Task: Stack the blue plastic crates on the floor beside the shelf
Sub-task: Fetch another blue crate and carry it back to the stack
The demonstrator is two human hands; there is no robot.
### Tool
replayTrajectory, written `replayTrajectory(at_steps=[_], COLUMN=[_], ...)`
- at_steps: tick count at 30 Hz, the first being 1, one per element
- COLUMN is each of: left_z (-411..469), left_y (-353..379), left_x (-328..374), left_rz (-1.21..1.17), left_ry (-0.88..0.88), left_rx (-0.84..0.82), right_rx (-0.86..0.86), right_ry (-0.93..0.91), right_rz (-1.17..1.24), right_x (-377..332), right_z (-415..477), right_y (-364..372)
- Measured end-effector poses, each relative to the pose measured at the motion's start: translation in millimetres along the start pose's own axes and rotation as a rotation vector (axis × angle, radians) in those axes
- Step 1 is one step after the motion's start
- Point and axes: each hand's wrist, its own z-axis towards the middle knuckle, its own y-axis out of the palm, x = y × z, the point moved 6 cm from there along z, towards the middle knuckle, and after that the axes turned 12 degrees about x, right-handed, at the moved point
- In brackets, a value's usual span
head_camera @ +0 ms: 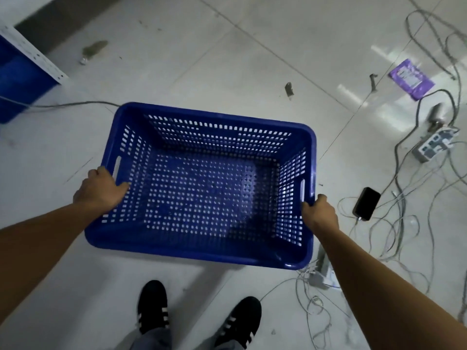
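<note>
An empty blue perforated plastic crate (202, 188) fills the middle of the head view, above the white tiled floor. My left hand (99, 189) grips its left short wall near the handle slot, fingers curled inside. My right hand (319, 212) grips the rim of its right short wall below the other handle slot. At the far left edge stands a blue shelf (15, 79) with a white perforated upright (32, 55). No other crate is clearly visible.
A tangle of grey cables (394, 223) covers the floor at the right, with a black phone (366, 203), a power strip (434, 145) and a purple packet (410, 79). Another cable (63, 105) runs from the shelf toward the crate. My black shoes (199, 317) stand below.
</note>
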Motion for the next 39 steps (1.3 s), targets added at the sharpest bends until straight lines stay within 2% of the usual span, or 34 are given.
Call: replayTrajectory(at_steps=[8,13,22,28,39], left_z=[52.1,65.6,57.2,29.5,-66.8], left_y=[28.7,34.0,-17.2,-154.4,-545.2], left_x=[-22.6,-21.4,-32.6,-16.8,42.3], left_rz=[-0.095,-0.067,-0.046,-0.049,-0.191], left_ry=[-0.104,-0.068,-0.009,-0.009,0.102], left_rx=[0.04,0.078,0.121,0.105,0.346], right_rx=[0.112,0.162,0.167,0.167,0.304], right_ry=[0.069,0.076,0.07,-0.028,-0.197], right_rz=[0.065,0.064,0.048,0.046,0.275], right_x=[0.8,2.1,-15.0,-83.9,-214.5], right_z=[24.9,27.0,9.1,-24.4,-146.0], right_y=[29.9,34.6,-0.6,-122.1,-466.2])
